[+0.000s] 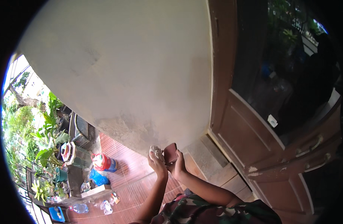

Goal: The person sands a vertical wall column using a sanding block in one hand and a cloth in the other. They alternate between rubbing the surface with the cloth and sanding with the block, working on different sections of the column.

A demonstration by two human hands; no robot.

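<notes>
My left hand (158,165) is closed around a crumpled off-white wad (155,152), probably cloth or paper. Close beside it, my right hand (178,167) grips a flat reddish-brown piece (170,152) with straight edges, which looks like sandpaper or a sanding block. Both hands are held together in front of me, below the pale plastered wall (141,67). Low on that wall is a rough, stained patch (128,125). The fingers partly cover both held things.
Left on the red tiled floor (126,179) stand a red and blue bucket (105,163), a blue plastic bag (99,178), a clear bottle (80,208) and crumpled plastic (106,207). Potted plants (48,149) line the far left. A brown panelled door (250,134) is at right.
</notes>
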